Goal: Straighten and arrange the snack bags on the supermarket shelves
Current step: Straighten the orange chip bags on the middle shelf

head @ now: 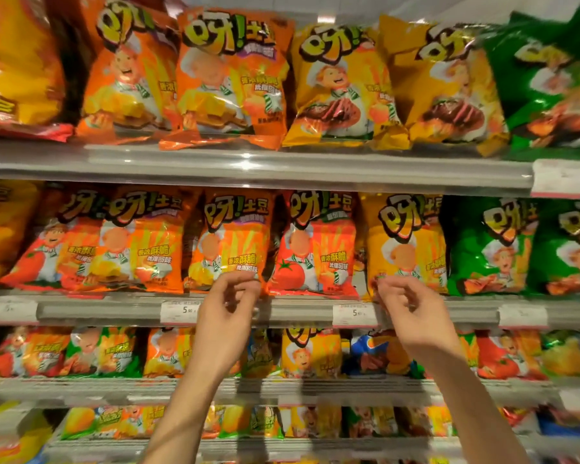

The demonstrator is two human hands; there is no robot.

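On the second shelf (282, 311) the red tomato bag (315, 244) stands upright, long axis vertical and front panel facing out, between an orange bag (230, 242) and a yellow bag (404, 242). The left hand (226, 311) and right hand (412, 313) hover with fingers loosely curled just at the bags' lower edges; whether either pinches a bag cannot be told. The packs read "呀!土豆", and both price tags (180, 311) below begin "5."

Snack bags (231, 249): glossy plastic film, crinkled, catching light, crimped seams at edges. Shelf edges (248, 169): smooth grey, matt body with clear shiny plastic strip along front. Price labels (178, 311): white paper, matt, behind strip.
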